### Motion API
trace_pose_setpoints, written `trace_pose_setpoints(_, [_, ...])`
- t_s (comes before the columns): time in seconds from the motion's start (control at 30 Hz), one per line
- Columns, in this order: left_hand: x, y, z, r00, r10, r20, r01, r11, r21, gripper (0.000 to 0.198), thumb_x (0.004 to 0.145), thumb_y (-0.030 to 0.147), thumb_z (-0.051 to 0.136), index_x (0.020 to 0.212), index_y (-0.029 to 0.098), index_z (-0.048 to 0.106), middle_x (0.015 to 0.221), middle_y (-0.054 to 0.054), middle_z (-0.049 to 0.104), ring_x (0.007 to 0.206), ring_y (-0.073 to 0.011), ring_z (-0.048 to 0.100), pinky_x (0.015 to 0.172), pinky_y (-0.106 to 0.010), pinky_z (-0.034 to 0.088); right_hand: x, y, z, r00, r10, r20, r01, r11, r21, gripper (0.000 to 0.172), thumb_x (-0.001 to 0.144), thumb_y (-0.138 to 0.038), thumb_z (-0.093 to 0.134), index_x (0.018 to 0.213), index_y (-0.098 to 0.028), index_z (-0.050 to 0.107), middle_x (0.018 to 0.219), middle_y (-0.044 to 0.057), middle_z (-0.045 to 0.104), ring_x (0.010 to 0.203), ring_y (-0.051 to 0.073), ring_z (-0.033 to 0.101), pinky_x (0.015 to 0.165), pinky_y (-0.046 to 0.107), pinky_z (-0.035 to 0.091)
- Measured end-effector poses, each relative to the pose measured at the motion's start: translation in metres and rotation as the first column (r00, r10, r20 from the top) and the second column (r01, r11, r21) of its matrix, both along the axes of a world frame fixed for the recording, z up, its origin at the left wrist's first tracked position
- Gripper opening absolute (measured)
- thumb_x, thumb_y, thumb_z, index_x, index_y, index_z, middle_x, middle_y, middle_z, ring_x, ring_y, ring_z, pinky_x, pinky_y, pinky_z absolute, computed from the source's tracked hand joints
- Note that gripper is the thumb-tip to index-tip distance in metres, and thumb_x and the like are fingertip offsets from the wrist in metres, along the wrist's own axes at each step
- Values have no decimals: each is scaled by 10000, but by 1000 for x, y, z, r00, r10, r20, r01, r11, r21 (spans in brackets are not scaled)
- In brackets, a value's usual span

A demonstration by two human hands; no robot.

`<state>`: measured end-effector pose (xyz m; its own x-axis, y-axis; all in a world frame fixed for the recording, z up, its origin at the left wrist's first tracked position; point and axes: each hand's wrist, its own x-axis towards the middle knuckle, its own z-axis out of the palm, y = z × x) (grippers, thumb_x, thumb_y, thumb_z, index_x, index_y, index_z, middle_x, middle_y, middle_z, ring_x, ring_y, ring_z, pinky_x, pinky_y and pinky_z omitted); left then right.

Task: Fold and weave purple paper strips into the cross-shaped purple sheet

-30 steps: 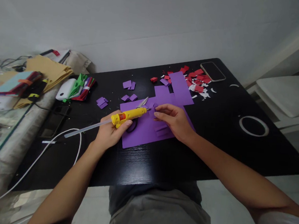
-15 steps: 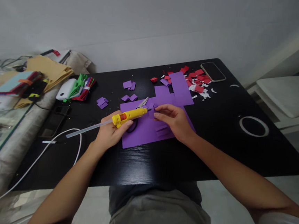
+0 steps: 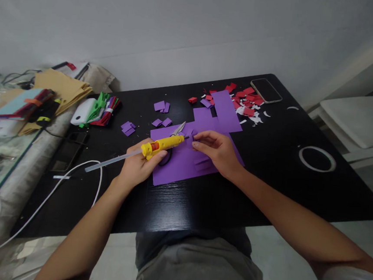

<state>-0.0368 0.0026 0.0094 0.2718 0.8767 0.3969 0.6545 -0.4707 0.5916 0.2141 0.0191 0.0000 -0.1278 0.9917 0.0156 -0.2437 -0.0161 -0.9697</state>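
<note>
risk first: the yellow glue gun (image 3: 161, 146) is in the left hand (image 3: 136, 166), fingers wrapped round its grip, & its nozzle (image 3: 186, 137) points rt at the right hand (image 3: 219, 154), v. near its fingertips. if the nozzle's hot (can't tell), a small wrist slip could burn them. squeezing too hard might drop excess glue on the large purple sheet (image 3: 170, 175) or the scissors (image 3: 180, 127), which lie partly under the gun. the white cable (image 3: 100, 180) loops slack by the left forearm, so it could snag if that arm pulls back. the small purple piece (image 3: 192, 132) gives little to grip, so it may twist or stick to skin b/c the fingers sit so close to the glue end.

looks: the gun's plastic, bright yellow, w/ an orange-red patch in its side & a long, cloudy glue stick (image 3: 109, 163) poking out the back. it's held above the sheet, about mid tabletop (image 3: 268, 177), tilted slightly up toward the nozzle. the right hand's thumb & index pinch the purple piece, which looks folded; exact contact's partly hidden. other purple squares (image 3: 128, 128) lie left of the sheet, in a loose cluster.
</note>
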Motion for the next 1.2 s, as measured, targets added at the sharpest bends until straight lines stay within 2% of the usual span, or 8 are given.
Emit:
trace_pose_setpoints(0.2, [3,-1,4,1000,0,11,-1,1000,18,273,938,399,628,778,178,648,710,0,589,601,-130,547,585,-262,434,-1,1,-2,999,-30,43,28,998,51,253,688,-326,900,864,-227,747,939,33,766,959,223,728,981,439,588])
trace_pose_setpoints(0.37, [4,0,7,1000,4,-26,-3,998,57,274,944,395,623,769,185,638,727,-12,600,648,-147,569,621,-281,441,0,1,-1,997,-50,60,45,996,80,227,702,-312,890,862,-226,755,944,36,767,962,220,726,980,423,580])
trace_pose_setpoints(0.57, [3,-1,9,999,34,-9,-34,998,61,280,927,427,627,780,190,661,759,-31,634,688,-174,604,644,-303,453,2,5,-1,998,-42,-49,38,996,-78,268,663,-320,907,869,-223,766,853,12,753,828,186,707,900,399,589])
trace_pose_setpoints(0.7, [4,-4,10,1000,-26,13,25,999,41,279,925,423,620,767,194,644,766,-38,637,697,-182,609,650,-309,463,3,9,-4,992,-46,-120,27,988,-155,260,647,-311,914,847,-226,771,834,6,748,815,173,695,894,382,585])
trace_pose_setpoints(0.83, [7,-5,10,995,-97,-24,97,995,21,271,929,412,608,766,196,618,736,-27,608,649,-166,569,621,-303,445,3,9,-5,988,-37,-150,11,986,-168,262,647,-302,915,854,-222,776,829,5,753,796,162,694,883,365,580])
trace_pose_setpoints(1.2, [7,-4,7,993,-105,-54,107,994,37,309,945,378,616,706,189,564,692,2,533,607,-135,518,597,-277,401,2,8,-4,989,-36,-140,12,986,-166,260,644,-295,918,848,-222,774,831,5,751,799,160,689,887,366,574])
